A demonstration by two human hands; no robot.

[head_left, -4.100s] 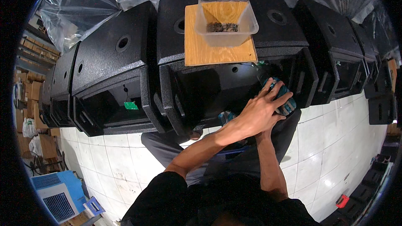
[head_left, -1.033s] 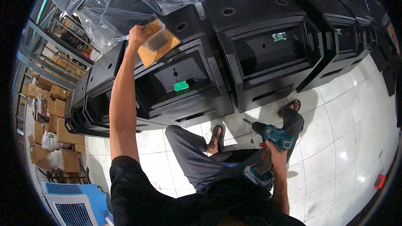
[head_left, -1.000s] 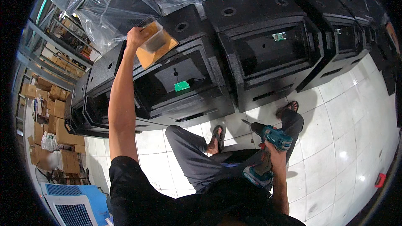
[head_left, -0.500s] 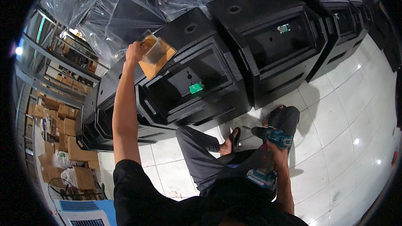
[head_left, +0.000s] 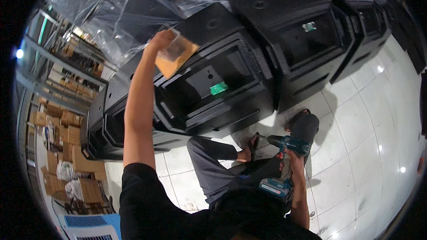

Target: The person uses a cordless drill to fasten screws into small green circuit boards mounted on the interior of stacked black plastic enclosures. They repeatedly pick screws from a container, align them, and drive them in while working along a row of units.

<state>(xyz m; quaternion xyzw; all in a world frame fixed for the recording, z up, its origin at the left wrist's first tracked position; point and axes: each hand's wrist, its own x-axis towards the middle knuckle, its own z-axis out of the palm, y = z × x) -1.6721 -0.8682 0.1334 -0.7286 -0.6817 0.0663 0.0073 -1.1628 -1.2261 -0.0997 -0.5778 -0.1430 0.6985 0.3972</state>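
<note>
Reaches forward and left with the arm nearly straight, closing the fingers of the left hand [head_left: 163, 40] on the rim of the clear tub [head_left: 179, 48], against the board [head_left: 171, 68]; cannot tell the exact placing of the blurred fingertips. Holds both near the upper front edge of a cabinet [head_left: 211, 122], beside its open mouth and short of the sheeting [head_left: 102, 13]. Wraps the right hand [head_left: 293, 160] round the handle of the drill [head_left: 291, 144], low over the thighs, with broad tiles [head_left: 356, 146] to the right

Row of black cabinets [head_left: 278, 18] on white-tiled floor [head_left: 362, 124]
</note>
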